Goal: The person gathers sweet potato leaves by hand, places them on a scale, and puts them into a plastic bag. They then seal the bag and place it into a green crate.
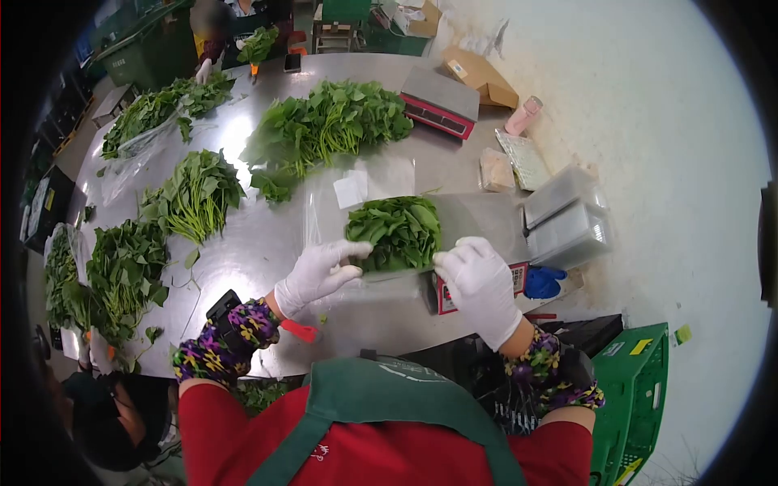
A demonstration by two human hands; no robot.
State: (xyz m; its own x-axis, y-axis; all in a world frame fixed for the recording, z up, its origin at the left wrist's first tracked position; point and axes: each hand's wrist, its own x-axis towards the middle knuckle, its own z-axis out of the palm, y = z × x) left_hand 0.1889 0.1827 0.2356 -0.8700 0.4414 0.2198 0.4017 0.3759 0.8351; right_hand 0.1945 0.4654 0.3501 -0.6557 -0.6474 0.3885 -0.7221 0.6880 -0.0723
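Note:
A bundle of leafy greens (395, 232) lies in front of me in what looks like a clear plastic bag (381, 276), its dark leaves packed together. My left hand (318, 274), in a white glove, is at the left side of the bundle, thumb and fingers apart with the fingertips by the leaves. On the right, my gloved right hand (480, 285) has its fingers pinched together at the near right corner of the bag. Beneath and beside that hand is a red scale (484, 283) with a grey plate (482, 231), partly covered by the hand.
Piles of loose greens (328, 125) and bunches (198, 194) lie across the metal table (227, 279). A second scale (442, 99), clear plastic boxes (567, 217) and a pink bottle (523, 115) stand right. Green crates (636, 389) are at lower right. Other people work at the far and left edges.

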